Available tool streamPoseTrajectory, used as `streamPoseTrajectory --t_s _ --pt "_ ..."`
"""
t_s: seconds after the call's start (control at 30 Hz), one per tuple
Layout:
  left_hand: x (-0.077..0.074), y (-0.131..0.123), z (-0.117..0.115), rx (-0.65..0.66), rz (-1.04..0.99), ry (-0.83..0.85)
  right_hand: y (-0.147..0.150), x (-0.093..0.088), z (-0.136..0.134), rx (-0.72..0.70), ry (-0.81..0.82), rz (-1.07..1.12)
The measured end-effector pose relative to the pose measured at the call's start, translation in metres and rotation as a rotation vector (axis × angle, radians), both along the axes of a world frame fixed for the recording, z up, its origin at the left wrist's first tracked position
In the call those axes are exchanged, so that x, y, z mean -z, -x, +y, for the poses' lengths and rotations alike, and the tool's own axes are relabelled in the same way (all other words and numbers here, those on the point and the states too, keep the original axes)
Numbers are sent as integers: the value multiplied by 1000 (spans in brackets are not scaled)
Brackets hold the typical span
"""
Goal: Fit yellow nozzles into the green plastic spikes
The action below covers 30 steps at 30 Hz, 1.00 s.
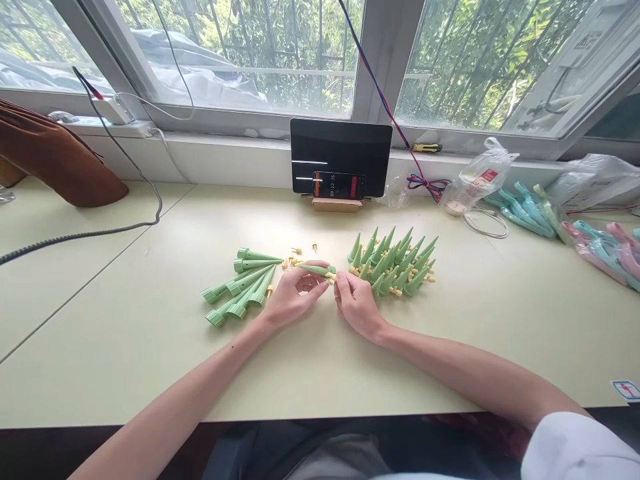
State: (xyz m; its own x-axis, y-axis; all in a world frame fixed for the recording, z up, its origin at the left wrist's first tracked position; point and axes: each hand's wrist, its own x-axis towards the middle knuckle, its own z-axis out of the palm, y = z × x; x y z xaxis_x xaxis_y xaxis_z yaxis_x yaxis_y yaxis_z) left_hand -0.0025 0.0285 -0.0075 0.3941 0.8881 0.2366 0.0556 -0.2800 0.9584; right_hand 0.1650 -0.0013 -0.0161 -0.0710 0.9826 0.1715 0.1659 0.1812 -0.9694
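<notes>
Near the middle of the table, my left hand (295,293) is closed around a green cone (316,269), whose tip points left. My right hand (357,300) pinches a small yellow piece (331,277) at the cone's wide end. To the left, several green cones (245,287) lie fanned out with their tips toward my left hand. A few small yellow pieces (297,251) lie just beyond that hand. On the right, several green cones (395,260) with yellow pieces at their bases stand or lean in a tight group, tips up, beside my right hand.
A black tablet (341,150) and a phone (339,185) lean at the windowsill on a small cardboard stand (337,205). Bagged blue and pink items (600,247) lie at the right. A black cable (100,230) and a brown bag (65,160) are at the left.
</notes>
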Motion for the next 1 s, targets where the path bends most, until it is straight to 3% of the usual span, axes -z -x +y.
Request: streamPoseTrajectory --t_s 0.23,0.6,0.83,1.0 --pt "-3 -1 1 41 -29 189 -1 0 -1 -47 -29 -21" --pt "-11 -2 0 62 -75 270 -1 4 -2 -112 -119 16" --pt "-5 -1 4 -88 -14 172 0 0 -3 -192 -298 -172" --pt "-6 3 5 -228 148 -73 2 4 -4 -304 -383 -343"
